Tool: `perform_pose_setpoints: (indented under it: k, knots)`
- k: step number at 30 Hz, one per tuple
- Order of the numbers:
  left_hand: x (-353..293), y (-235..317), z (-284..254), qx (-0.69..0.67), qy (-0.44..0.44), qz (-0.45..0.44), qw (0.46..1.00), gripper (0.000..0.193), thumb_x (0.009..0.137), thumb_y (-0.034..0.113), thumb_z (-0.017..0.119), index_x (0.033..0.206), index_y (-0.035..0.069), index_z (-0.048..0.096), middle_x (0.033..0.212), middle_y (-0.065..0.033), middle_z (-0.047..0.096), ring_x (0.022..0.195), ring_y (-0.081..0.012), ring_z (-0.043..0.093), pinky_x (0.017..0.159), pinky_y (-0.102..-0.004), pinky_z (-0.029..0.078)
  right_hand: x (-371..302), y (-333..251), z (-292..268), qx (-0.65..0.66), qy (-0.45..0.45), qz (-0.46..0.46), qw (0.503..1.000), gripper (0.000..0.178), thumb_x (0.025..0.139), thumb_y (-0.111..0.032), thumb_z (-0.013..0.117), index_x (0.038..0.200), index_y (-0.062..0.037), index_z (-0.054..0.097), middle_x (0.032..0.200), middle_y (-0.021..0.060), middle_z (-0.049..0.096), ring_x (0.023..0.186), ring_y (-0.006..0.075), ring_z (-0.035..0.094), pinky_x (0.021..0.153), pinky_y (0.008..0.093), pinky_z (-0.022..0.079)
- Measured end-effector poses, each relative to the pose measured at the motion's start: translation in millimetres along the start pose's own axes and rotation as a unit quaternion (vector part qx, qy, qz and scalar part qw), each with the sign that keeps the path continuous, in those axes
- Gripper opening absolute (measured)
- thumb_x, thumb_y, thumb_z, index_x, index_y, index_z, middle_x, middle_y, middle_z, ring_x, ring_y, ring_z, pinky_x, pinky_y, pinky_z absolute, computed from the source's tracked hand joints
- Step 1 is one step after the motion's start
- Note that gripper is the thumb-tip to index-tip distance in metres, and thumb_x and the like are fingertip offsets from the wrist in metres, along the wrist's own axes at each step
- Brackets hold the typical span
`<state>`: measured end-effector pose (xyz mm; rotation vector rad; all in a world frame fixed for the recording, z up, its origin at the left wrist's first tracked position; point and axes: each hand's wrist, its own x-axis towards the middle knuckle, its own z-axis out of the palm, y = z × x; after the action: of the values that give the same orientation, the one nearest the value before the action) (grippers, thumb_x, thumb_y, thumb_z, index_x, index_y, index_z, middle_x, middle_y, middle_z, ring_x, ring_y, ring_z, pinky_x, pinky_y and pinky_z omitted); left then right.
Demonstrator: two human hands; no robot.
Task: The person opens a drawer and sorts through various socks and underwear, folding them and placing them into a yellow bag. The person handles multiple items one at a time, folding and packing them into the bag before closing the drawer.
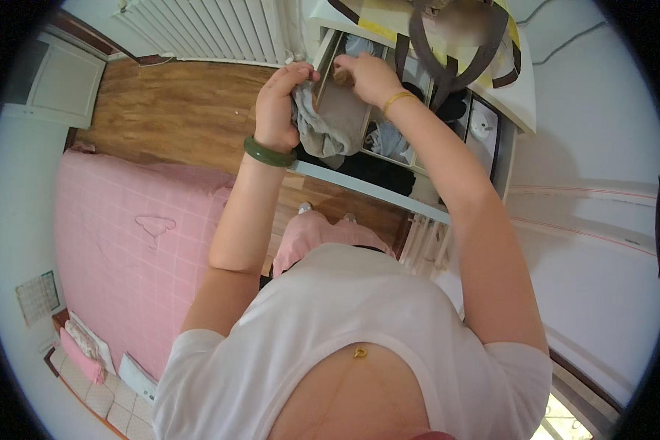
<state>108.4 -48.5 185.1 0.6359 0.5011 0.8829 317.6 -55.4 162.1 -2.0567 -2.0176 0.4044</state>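
Observation:
Over the left part of an open drawer (389, 193), my left hand (274, 106) has its fingers curled around a bunched grey cloth item (323, 136). The cloth hangs down toward the drawer's front; its exact kind does not show. My right hand (372, 79) reaches into the far left of the drawer, closed on a small brown thing (342, 76) that looks like rolled fabric. Beneath both hands lies a pale compartment floor (342, 106). Folded bluish-grey cloth (389, 139) fills a neighbouring compartment, and black cloth (374, 172) lies along the drawer's front.
A bag with dark handles (458, 66) stands on the white cabinet top (521, 95). A white rounded object (482, 121) sits in the drawer's right compartment. A radiator (205, 33) is at the far wall; a pink-covered bed (132, 227) stands to the left on wooden flooring (161, 110).

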Motion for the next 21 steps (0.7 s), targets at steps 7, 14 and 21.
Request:
perform_pose_setpoints:
  k: [7,14,21]
  knots:
    - [1.8,-22.3,13.5,0.457,-0.003,0.279,0.845,0.057,0.074,0.015,0.078,0.125,0.001,0.056,0.115,-0.0109,0.063,0.106,-0.0187,0.059,0.089,-0.0305,0.048,-44.1,23.4,-25.8,0.741,-0.063,0.030,0.668,0.053,0.088,0.003,0.052,0.138,-0.0054,0.036,0.127,0.0115,0.052,0.109,0.0225,0.059,0.088,0.0354,0.053]
    - [-4.8,-21.1,21.3,0.599,-0.061,0.096,0.793,0.057,0.073,0.020,0.075,0.124,0.002,0.057,0.107,-0.0164,0.066,0.101,-0.0278,0.063,0.083,-0.0373,0.051,-72.9,11.9,-27.7,0.554,-0.155,0.140,0.806,0.047,0.086,-0.008,0.053,0.131,0.0003,0.041,0.118,0.0151,0.055,0.093,0.0233,0.065,0.075,0.0340,0.057]
    - [-9.2,-18.3,29.1,0.703,-0.008,0.106,0.703,0.028,0.080,0.023,0.060,0.098,0.004,0.070,0.088,-0.0199,0.067,0.085,-0.0380,0.064,0.075,-0.0440,0.052,-79.4,3.1,-43.6,0.321,-0.069,0.024,0.944,0.072,0.075,-0.032,0.073,0.134,-0.0029,0.046,0.124,0.0202,0.047,0.098,0.0251,0.060,0.081,0.0337,0.054]
